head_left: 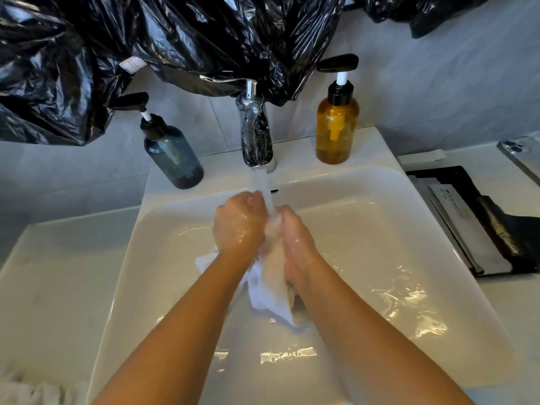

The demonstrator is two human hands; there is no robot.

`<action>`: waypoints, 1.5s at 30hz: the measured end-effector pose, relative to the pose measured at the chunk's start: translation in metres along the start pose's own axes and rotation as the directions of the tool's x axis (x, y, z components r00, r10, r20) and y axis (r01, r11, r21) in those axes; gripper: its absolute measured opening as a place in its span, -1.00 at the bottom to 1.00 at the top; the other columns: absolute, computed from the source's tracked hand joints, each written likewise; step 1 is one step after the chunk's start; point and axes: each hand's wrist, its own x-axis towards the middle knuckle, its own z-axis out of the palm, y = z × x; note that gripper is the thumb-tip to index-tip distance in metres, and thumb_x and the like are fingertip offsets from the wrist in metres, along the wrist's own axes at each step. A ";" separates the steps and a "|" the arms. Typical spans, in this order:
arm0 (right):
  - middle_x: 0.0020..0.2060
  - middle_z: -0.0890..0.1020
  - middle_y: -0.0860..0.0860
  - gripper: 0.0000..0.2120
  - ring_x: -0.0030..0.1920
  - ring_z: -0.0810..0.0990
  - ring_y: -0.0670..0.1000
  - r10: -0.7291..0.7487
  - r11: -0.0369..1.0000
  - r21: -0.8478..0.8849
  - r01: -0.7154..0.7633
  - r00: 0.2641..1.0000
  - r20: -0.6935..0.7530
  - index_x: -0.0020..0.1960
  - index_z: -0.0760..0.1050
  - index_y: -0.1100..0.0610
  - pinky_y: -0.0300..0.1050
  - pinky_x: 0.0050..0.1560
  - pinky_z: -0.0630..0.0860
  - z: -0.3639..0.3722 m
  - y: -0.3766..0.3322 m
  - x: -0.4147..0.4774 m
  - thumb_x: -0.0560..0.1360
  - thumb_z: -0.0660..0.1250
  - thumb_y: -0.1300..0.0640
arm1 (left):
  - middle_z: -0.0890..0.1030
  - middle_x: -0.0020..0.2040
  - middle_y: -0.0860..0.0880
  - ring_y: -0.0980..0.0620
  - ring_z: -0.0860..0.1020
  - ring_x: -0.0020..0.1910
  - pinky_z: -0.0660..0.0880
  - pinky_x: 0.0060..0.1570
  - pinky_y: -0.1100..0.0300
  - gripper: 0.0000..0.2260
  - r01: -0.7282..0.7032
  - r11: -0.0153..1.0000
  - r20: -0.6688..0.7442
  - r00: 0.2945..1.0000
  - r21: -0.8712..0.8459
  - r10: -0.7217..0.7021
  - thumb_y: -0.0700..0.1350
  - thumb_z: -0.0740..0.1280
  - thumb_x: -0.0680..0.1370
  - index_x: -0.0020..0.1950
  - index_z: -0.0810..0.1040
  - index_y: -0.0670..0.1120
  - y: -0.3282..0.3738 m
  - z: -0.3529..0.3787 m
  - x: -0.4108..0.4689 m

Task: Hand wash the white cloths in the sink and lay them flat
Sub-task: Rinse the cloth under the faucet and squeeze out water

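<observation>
Both hands in the sink [380, 235], under the tap [255, 133], water [267, 197] running. Left hand [238, 226] curled round the far, bunched end of the cloth [271, 287]; right hand [295, 241] clamped on it from the right side, fingers wrapped. Both hands wet, knuckles nearly touching, and the stream lands right between them on the top of the bunch. Cloth long axis runs far to near: the far end is balled up in my grip, the loose end hangs toward me, and its corner points near and slightly right, close to the basin floor; can't tell if it touches. A small flap sticks out left under my left wrist. Shallow water sits on the basin floor. Blue bottle [172, 156] is on the far-left rim, amber bottle [336, 133] on the far-right rim, with the tap between them. Black plastic [146, 54] hangs over the far wall, down to the tap handle. Black tray [467, 223] is on the counter at right, and a phone [523, 159] is at the far-right edge. Something white and fluffy [38, 390] is at the near-left corner, too blurred to identify.
</observation>
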 end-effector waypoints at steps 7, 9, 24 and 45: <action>-0.36 0.57 0.05 -0.69 -0.30 0.55 0.03 0.033 0.990 0.133 -0.036 0.999 0.022 -0.25 0.55 0.13 -0.08 -0.16 0.48 -0.005 0.005 0.002 0.57 0.27 -0.02 | 0.62 -0.28 -0.08 -0.09 0.54 -0.30 0.44 -0.27 0.11 -0.78 -0.156 0.985 0.028 0.988 0.070 0.154 -0.01 0.27 0.58 -0.19 0.57 -0.09 0.000 0.010 -0.036; -0.41 0.57 0.03 -0.78 -0.42 0.51 0.01 0.045 0.998 0.043 -0.047 0.998 0.044 -0.19 0.57 0.12 -0.15 -0.35 0.46 -0.004 0.002 0.003 0.56 0.29 0.03 | 0.59 -0.30 -0.09 -0.10 0.56 -0.28 0.44 -0.29 0.13 -0.79 -0.078 0.997 0.081 0.994 -0.014 0.079 -0.09 0.28 0.58 -0.23 0.56 -0.10 -0.001 0.001 -0.006; -0.32 0.67 0.07 -0.66 -0.32 0.62 0.06 -0.002 0.967 -0.254 0.021 0.997 0.075 -0.04 0.66 0.13 -0.11 -0.31 0.50 -0.009 -0.007 0.001 0.62 0.27 -0.11 | 0.62 -0.14 -0.06 -0.09 0.58 -0.10 0.45 -0.11 0.06 -0.61 -0.043 0.993 0.363 0.932 0.109 0.001 0.21 0.03 0.64 0.17 0.42 -0.05 -0.012 -0.011 -0.024; -0.19 0.73 0.13 -0.58 -0.18 0.70 0.08 0.085 0.995 0.037 -0.091 0.987 0.137 -0.01 0.71 0.12 -0.06 0.00 0.57 -0.032 -0.021 0.008 0.58 0.25 -0.19 | 0.67 -0.19 -0.01 -0.03 0.65 -0.18 0.61 -0.16 0.01 -0.85 -0.128 0.944 0.230 0.952 -0.304 0.203 0.08 0.34 0.56 -0.06 0.58 0.01 -0.010 -0.012 -0.023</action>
